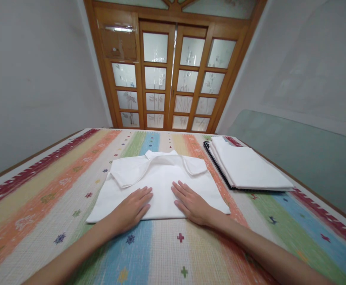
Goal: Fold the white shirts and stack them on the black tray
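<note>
Resting palm down, the person's left hand [134,208] and right hand [191,204] lie on a folded white garment [161,176], fingers extended and slightly parted, grasping nothing. The garment sits flat on a striped cloth [165,253], its near edge between the wrists, a loose flap curving across its upper part. Well apart to the right lies a stack of folded white fabric [250,166], with a dark layer [219,168] underneath.
</note>
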Demonstrator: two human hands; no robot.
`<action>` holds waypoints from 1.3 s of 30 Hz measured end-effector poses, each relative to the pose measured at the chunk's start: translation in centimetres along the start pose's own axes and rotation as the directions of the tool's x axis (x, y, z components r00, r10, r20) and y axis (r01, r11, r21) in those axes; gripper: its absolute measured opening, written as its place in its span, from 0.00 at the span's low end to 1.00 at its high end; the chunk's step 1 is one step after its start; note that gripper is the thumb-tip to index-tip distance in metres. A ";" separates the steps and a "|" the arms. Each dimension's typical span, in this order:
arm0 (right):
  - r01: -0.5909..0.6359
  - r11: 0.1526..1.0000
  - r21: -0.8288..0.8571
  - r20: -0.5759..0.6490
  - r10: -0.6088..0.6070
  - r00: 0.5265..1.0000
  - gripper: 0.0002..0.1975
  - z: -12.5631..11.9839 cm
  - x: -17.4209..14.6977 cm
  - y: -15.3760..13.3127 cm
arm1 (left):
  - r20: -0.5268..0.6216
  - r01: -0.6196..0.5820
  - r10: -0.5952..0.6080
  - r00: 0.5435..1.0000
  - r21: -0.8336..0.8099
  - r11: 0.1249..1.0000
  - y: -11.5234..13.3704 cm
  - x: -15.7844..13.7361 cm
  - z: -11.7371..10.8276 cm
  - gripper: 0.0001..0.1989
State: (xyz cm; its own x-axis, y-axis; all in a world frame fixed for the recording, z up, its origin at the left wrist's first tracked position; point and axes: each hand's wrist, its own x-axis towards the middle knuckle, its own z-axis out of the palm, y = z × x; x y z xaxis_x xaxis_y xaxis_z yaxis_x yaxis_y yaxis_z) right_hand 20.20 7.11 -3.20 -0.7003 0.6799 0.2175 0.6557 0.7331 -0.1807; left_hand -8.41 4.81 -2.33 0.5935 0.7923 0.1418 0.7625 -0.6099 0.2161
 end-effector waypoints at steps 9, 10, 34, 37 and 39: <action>0.027 1.000 -0.011 0.027 -0.027 0.999 0.29 1.2 3.6 -0.5 | 0.036 0.080 -0.081 0.996 0.012 0.997 -0.4 6.7 2.0 0.29; 0.022 1.000 -0.018 0.021 -0.021 1.000 0.29 1.2 3.6 -0.5 | 0.030 0.096 -0.097 0.995 0.019 0.995 -0.5 7.2 2.1 0.30; -0.165 0.986 -0.040 0.087 0.168 0.982 0.30 1.6 8.6 4.1 | 0.015 0.238 -0.237 0.971 -0.018 0.971 -4.6 8.2 1.9 0.40; -0.221 0.975 -0.025 0.100 0.222 0.970 0.32 1.5 8.8 5.0 | 0.020 0.283 -0.282 0.959 -0.033 0.959 -5.4 8.4 1.7 0.40; -0.261 0.965 -0.006 0.113 0.260 0.959 0.33 1.4 8.7 5.8 | 0.009 0.313 -0.313 0.950 -0.027 0.949 -6.1 8.5 1.7 0.38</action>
State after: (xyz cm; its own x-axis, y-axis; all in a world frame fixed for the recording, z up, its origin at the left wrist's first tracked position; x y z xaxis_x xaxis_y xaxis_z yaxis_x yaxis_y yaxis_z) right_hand 17.52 17.36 -3.68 -0.5330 0.8444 0.0537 0.8174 0.5303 -0.2252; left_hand -7.56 15.20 -4.03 0.3271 0.9432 0.0587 0.9028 -0.3303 0.2754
